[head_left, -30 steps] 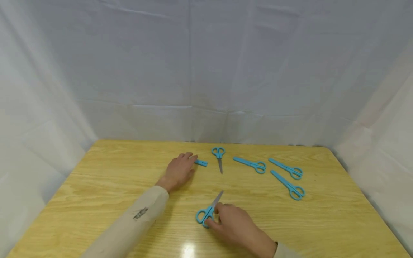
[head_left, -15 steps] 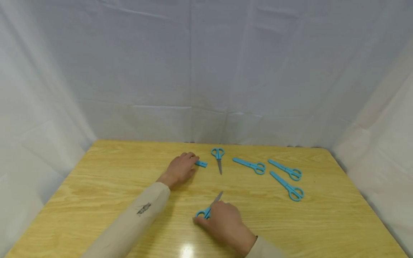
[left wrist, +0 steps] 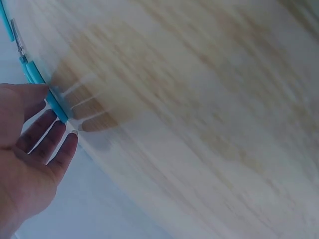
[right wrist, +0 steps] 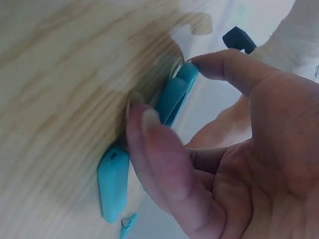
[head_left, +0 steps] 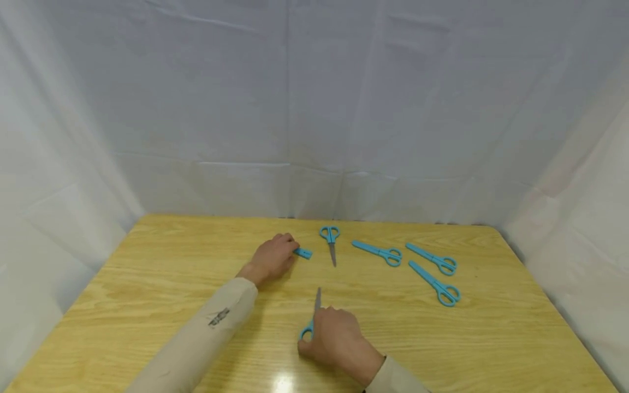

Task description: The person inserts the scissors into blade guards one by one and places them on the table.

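Observation:
Far left of centre, my left hand (head_left: pixel 275 257) pinches a light blue scissors blade cover (head_left: pixel 304 254) that lies on the wooden table, its slotted end pointing right. In the left wrist view the thumb and fingertips are at the cover's (left wrist: pixel 57 107) two sides. Nearer the front, my right hand (head_left: pixel 338 335) holds blue-handled scissors (head_left: pixel 307 331) flat at the table by their handle. Their bare blade points away from me, and the hand hides most of the handle. In the right wrist view the thumb and fingers take the handle (right wrist: pixel 174 97) from opposite ends.
Behind, another uncovered pair of scissors (head_left: pixel 330 235) lies with its blade toward me. To its right lie three covered pairs: one near the middle (head_left: pixel 377 252), one farther right (head_left: pixel 432 258) and one in front of that (head_left: pixel 434 283). White curtains (head_left: pixel 314 109) surround the table (head_left: pixel 491 338).
My right hand has slid left over the handle, covering more of it. The scissors have turned counterclockwise, blade now pointing nearly straight away. The cover and left hand have barely shifted.

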Available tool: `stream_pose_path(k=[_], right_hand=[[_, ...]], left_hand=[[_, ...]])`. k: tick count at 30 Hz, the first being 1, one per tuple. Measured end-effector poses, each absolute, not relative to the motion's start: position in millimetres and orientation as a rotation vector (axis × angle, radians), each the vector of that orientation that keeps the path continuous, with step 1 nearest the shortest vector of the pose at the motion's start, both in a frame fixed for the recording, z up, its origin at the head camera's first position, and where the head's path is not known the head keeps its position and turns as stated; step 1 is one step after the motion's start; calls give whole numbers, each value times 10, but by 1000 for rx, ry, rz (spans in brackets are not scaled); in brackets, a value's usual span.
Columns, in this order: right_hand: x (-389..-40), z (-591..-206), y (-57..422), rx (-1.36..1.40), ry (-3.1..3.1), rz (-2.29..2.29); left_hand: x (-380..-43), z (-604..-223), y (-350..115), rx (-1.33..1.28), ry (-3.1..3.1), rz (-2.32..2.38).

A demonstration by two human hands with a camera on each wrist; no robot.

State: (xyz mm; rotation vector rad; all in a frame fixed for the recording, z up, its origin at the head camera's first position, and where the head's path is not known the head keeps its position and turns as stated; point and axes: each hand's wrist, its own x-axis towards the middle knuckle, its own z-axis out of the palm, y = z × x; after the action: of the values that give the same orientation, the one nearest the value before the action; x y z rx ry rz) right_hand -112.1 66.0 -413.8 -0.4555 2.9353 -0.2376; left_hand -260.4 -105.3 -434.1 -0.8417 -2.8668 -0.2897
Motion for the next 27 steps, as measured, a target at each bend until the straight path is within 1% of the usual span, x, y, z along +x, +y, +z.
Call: stream_pose_path(k=[9, 16, 21, 27], right_hand=[[-1127, -4148, 690, -460, 2893, -332], [-1140, -4141, 739, -465, 2870, -435], [-1187, -4104, 823, -435, 2736, -574], [-1240, -4112, 984, -434, 2573, -858]], left_hand=[[-2623, -4309, -1098, -874, -2900, -278], [-2678, -4237, -1069, -862, -2994, -158], [-2679, -4178, -1040, -858, -3076, -100], [-2638, -4170, -1028, -875, -3077, -62]])
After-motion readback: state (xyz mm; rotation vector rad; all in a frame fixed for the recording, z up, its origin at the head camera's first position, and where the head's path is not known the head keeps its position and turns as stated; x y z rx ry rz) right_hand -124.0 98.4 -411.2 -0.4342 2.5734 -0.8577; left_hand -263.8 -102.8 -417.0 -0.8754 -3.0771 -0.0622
